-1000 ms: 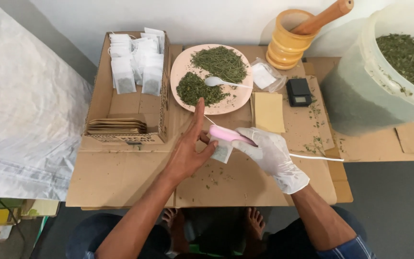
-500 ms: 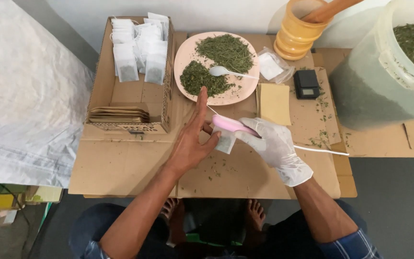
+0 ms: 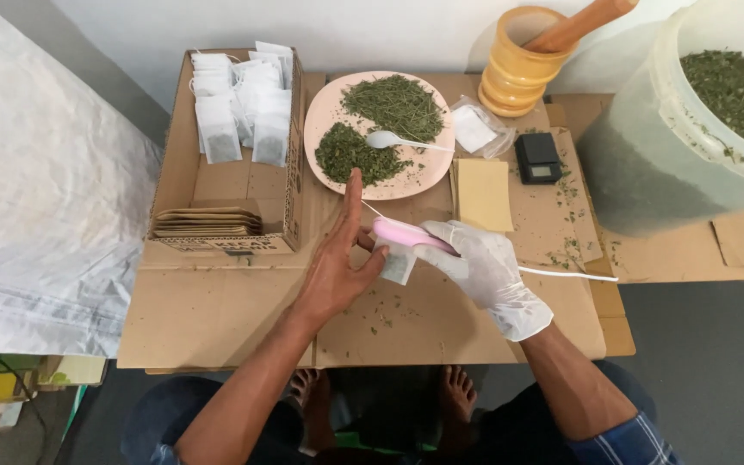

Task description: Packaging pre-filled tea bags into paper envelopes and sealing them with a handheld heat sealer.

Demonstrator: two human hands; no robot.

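My left hand (image 3: pixel 335 274) is bare and mostly open, fingers straight and pointing away from me, thumb pinching the small white sachet (image 3: pixel 398 263) against its edge. My right hand (image 3: pixel 480 269), in a white glove, is wrapped round the pink handheld sealer (image 3: pixel 411 234), which is clamped over the sachet's top edge; its white cord (image 3: pixel 566 275) trails off to the right across the table (image 3: pixel 217 319). The sachet sits between both hands, just above the cardboard-covered top, near the front of the pink plate (image 3: pixel 435 172). That plate carries two heaps of dried green herb (image 3: pixel 391 105) and a white spoon (image 3: pixel 389 139). To the left, a cardboard box (image 3: pixel 221 185) holds finished sachets standing upright, with flat brown envelopes (image 3: pixel 207 222) stacked in its front. A yellow mortar with a wooden pestle (image 3: pixel 523 65), a small black scale (image 3: pixel 537 159) and a big tub of herb (image 3: pixel 716 112) sit at the back right. Risks as I read them: left fingertips are very close to the sealer's jaw, so a burn or nip is possible if the hand creeps in. A skewed sachet would give a weak seam and spill herb. The cord could snag the plate rim or the scale if I swing right. Loose flakes on the table could get caught in the seal.
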